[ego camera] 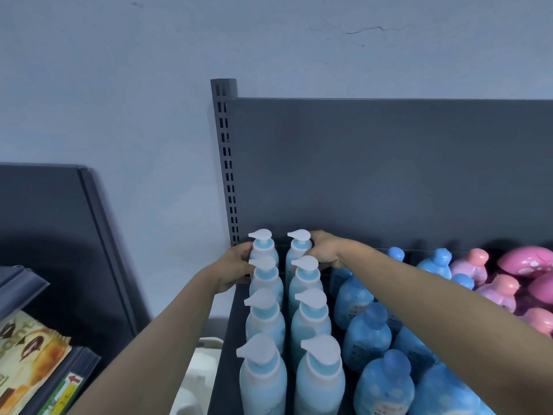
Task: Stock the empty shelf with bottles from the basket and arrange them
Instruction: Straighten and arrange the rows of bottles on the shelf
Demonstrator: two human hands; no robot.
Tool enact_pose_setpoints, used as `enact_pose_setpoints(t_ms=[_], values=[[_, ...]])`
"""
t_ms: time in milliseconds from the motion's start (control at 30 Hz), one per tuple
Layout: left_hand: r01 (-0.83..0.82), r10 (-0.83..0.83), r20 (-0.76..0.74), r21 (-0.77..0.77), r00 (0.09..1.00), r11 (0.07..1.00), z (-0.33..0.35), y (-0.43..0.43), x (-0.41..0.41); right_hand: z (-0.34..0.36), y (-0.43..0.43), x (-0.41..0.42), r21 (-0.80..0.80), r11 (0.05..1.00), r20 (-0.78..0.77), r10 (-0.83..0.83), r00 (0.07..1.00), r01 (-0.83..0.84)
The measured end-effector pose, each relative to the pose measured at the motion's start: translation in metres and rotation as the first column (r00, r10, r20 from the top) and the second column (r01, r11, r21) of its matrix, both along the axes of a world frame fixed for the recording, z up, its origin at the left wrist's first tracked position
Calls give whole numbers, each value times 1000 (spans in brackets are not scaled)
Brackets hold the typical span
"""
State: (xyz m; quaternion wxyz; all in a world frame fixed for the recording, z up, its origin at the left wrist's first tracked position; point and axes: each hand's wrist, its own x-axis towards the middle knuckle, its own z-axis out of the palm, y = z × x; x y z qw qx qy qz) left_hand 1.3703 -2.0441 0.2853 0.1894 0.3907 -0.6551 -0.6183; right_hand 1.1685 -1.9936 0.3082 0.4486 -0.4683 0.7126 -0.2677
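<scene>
Two rows of light-blue pump bottles with white pump heads stand on the dark grey shelf (389,175), running front to back. My left hand (236,265) wraps the left side of the rearmost bottle of the left row (263,245). My right hand (324,250) grips the right side of the rearmost bottle of the right row (297,245). Nearer me in these rows stand more pump bottles (264,322). The basket is not in view.
Right of the pump rows stand blue round-capped bottles (366,333), then pink bottles (496,292) at the far right. The slotted shelf upright (226,163) rises at the left. A lower shelf with snack packets (27,351) lies at bottom left, a white object (197,375) beside it.
</scene>
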Motion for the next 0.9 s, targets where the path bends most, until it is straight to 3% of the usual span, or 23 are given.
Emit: enact_pose_setpoints(t_ms=[167,267,333,367,400,467,533,633,700,767,900], values=[[-4,4,-12,10,1000,1000,2,6,0,-1,1,0,-3,1000,-28,8,1000,-8],[-45,45,-34,16,998,999,8,9,12,26,16,-3,22,999,-126,37,991,-35],[-192,185,-117,-51,976,980,15,21,31,60,44,-3,-112,994,-250,-28,968,0],[-276,255,-181,-104,950,955,17,34,43,76,69,-1,-267,964,-274,-82,958,6],[-337,294,-247,-150,923,930,15,53,55,86,100,7,-449,894,-243,-136,960,13],[-338,252,-351,-210,902,917,3,104,76,84,172,35,-750,656,-60,-192,980,83],[-259,169,-344,-235,924,937,-22,156,86,39,231,74,-853,501,28,-239,971,148],[-242,158,-280,-295,947,924,-65,200,79,-53,264,119,-822,542,-25,-344,939,177],[-290,213,-291,-257,933,922,-79,214,73,-91,261,135,-751,598,0,-423,906,279],[-317,241,-290,-252,926,914,-87,217,66,-106,251,139,-665,661,40,-432,901,347],[-379,315,-232,-329,921,865,-94,214,59,-114,230,139,-617,724,-12,-402,915,310]])
